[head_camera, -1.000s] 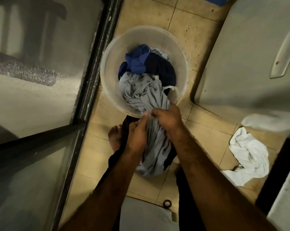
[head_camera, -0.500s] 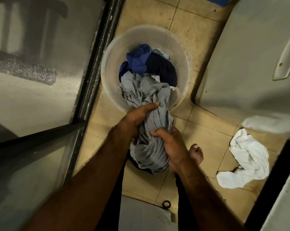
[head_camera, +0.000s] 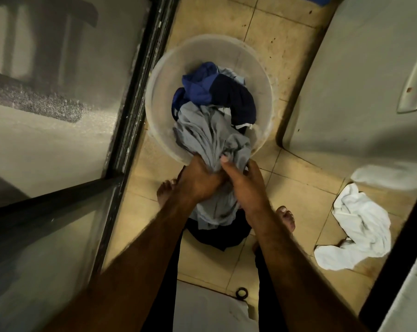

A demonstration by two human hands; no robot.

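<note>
Seen from above: a dark-framed glass door (head_camera: 135,92) runs down the left. Just right of it, a translucent round tub (head_camera: 159,92) stands on the tiled floor (head_camera: 298,188), holding blue clothes (head_camera: 202,87) and a grey garment (head_camera: 209,137) that spills over the tub's near rim. The left hand (head_camera: 197,180) and right hand (head_camera: 245,185), side by side and touching, each curl their fingers tightly around the bunched grey fabric there. Far right, a crumpled white cloth (head_camera: 360,226) lies on the floor.

right hand (head_camera: 244,188) moved up the grey garment (head_camera: 212,140), now beside left hand (head_camera: 197,180), both gripping near bucket (head_camera: 159,92) rim
</note>
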